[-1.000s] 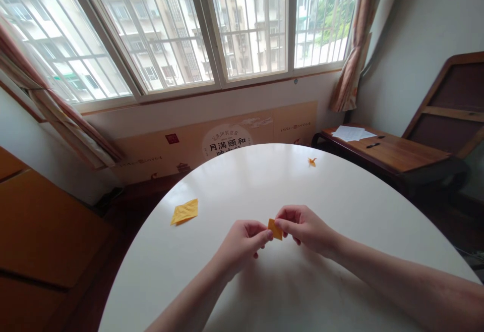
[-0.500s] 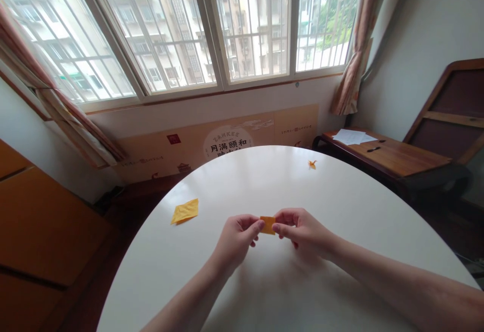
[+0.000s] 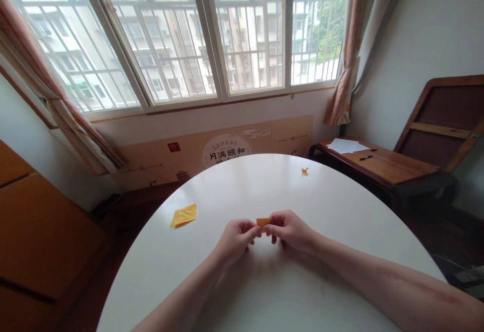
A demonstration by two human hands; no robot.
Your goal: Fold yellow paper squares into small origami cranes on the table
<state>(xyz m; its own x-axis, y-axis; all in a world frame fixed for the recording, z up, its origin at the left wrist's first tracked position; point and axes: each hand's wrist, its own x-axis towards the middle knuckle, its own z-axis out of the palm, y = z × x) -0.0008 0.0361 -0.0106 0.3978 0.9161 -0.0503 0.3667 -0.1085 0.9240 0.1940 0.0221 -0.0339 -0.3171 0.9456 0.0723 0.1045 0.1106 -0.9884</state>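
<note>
A small folded piece of yellow-orange paper [image 3: 263,221] is pinched between both hands, just above the white round table [image 3: 242,291]. My left hand [image 3: 237,238] grips its left side between thumb and fingers. From the other side, my right hand [image 3: 289,228] pinches the paper's right part, and its thumb covers the lower corner. The two thumbs are close together, hiding some of the lower edge. Left of my hands lies a creased yellow paper sheet [image 3: 183,216], folded to a slanted shape. A small orange paper crane [image 3: 304,171] rests near the table's far right edge.
Behind the table a printed cardboard panel [image 3: 181,155] leans under the barred windows [image 3: 159,54]. To the right stands a low wooden bench [image 3: 393,163] bearing white papers [image 3: 346,146]. Curtains [image 3: 342,92] hang at both sides, and a wooden cabinet [image 3: 49,236] is at the left.
The camera view has tilted up slightly. My right hand has come nearer to my left, so the thumbs are closer together and less of the small paper shows.
</note>
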